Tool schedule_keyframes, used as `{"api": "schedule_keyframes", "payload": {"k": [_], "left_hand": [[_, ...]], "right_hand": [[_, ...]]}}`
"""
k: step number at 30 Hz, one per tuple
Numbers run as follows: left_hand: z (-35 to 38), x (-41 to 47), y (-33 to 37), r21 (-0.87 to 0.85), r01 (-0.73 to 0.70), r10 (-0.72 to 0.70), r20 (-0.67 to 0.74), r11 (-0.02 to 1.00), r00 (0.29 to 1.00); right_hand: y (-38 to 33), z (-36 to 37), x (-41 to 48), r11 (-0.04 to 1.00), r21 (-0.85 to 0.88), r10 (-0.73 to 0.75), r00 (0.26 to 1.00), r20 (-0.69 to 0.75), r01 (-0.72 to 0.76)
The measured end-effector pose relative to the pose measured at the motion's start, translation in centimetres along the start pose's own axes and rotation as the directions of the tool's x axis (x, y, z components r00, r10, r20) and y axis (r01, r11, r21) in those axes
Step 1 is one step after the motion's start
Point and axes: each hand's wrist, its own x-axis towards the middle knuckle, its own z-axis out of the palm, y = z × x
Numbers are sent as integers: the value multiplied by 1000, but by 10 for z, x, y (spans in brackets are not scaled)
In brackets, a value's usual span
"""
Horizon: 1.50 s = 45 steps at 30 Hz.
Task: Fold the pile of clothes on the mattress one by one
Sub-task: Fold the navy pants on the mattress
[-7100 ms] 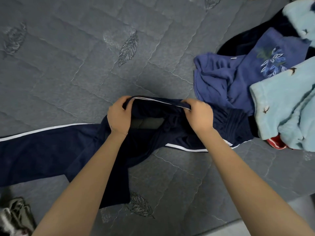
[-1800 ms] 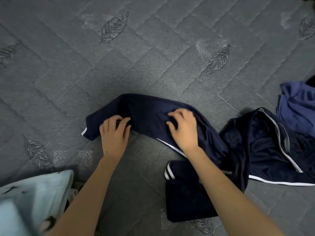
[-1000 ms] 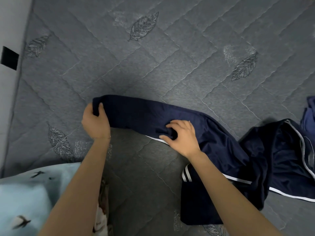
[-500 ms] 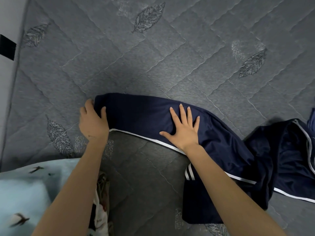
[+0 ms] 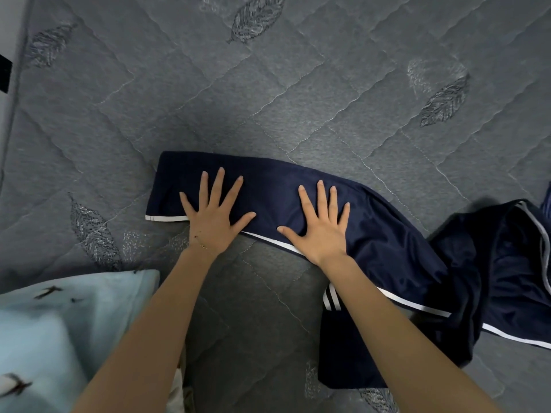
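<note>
The grey quilted mattress (image 5: 268,84), stitched with leaf shapes, lies under the navy track trousers (image 5: 268,186), which stretch across its middle. One trouser leg lies flat and runs out to the left, with a white stripe along its near edge. The rest is bunched at the right end, and the other leg's striped cuff points toward the person. A pale blue garment (image 5: 44,338) with small dark marks lies nearer than the trousers and left of them, apart. Both hands press flat on the flat leg, fingers spread and straight, gripping nothing: the left hand (image 5: 213,217) by the cuff, the right hand (image 5: 320,231) toward the bunched part.
</note>
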Motion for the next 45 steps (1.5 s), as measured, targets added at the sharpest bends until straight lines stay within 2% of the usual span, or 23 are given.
{"api": "schedule_keyframes", "payload": {"k": [5, 10, 12, 14, 16, 18, 20, 22, 26, 29, 32, 35, 37, 39, 41, 43, 44, 45], "left_hand": [[2, -7, 4, -19, 8, -7, 39, 1000, 999], [-1, -34, 8, 34, 7, -11, 115, 999, 993], [-5, -41, 15, 25, 51, -54, 134, 998, 989], [-9, -45, 29, -43, 114, -109, 92, 993, 990], [-9, -47, 51, -132, 38, -47, -67, 990, 997], [-6, -46, 84, -187, -113, 80, -176, 976, 981], [-1, -38, 124, -266, -220, 180, -167, 939, 970], [1, -29, 167, -300, -276, 248, -130, 913, 960], [10, -18, 230, -291, -378, 363, -105, 879, 926], [15, -16, 262, -236, -462, 440, -143, 855, 887], [15, -17, 283, -205, -496, 459, -203, 844, 865], [10, -21, 306, -235, -496, 455, -208, 836, 866], [13, -25, 322, -186, -496, 477, -139, 848, 868], [19, -22, 333, -100, -465, 462, -53, 880, 885], [21, -16, 338, -73, -432, 432, -8, 899, 902], [23, -9, 339, -51, -476, 477, 3, 878, 879], [22, -6, 339, -50, -503, 504, 16, 863, 864], [21, -5, 338, -62, -523, 526, 38, 850, 850]], "right_hand": [[-1, 7, -9, 1000, 3, 0, 1000, 4, 0], [2, 6, -29, 998, 54, -24, 999, 35, 22], [8, -1, -34, 985, 163, -51, 996, -69, 62], [24, -14, -41, 961, 262, -16, 964, -264, 88], [54, -26, -45, 954, 292, 60, 911, -408, 68], [88, -37, -49, 954, 299, 141, 879, -455, 2], [119, -44, -52, 940, 325, 239, 878, -415, -102], [143, -49, -53, 916, 352, 308, 898, -315, -191], [171, -56, -58, 947, 283, 231, 937, -263, -154], [189, -60, -62, 967, 232, 169, 940, -295, -100], [210, -67, -68, 974, 204, 174, 895, -411, -96], [232, -75, -74, 974, 138, 226, 842, -490, -181], [245, -80, -77, 959, 144, 284, 826, -487, -244], [257, -84, -79, 925, 228, 374, 832, -410, -304], [267, -87, -80, 859, 399, 456, 835, -307, -322], [275, -92, -81, 718, 628, 514, 836, -191, -299], [279, -93, -82, 654, 697, 520, 843, -135, -292], [282, -95, -82, 639, 712, 512, 852, -113, -290]]}}
